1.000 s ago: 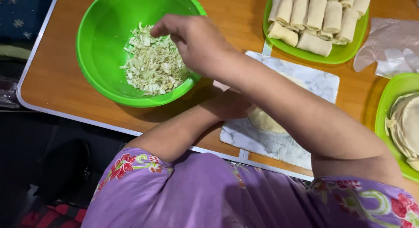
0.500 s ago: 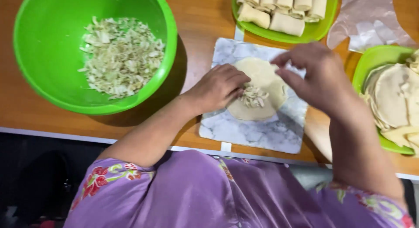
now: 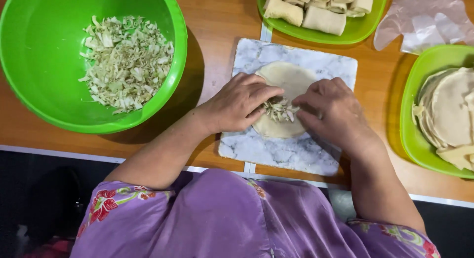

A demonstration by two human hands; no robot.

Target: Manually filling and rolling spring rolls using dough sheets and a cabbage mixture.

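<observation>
Two hands work over the marble board (image 3: pixel 301 154), our landmark on the wooden tabletop (image 3: pixel 217 26). Left of the board sits the big green bowl (image 3: pixel 29 80) of shredded cabbage (image 3: pixel 126 60); right of it a green plate (image 3: pixel 412 134) of stacked wrappers (image 3: pixel 452 110); beyond it a plate of finished rolls (image 3: pixel 323 18). On the board lies the round wrapper (image 3: pixel 291 78). Our left hand (image 3: pixel 237 102) and right hand (image 3: pixel 331 112), fingers drawn together, pinch the small heap of filling (image 3: pixel 279 110) at its centre. We judge the thin dough could tear, or shreds spill onto the board, if we press unevenly.
</observation>
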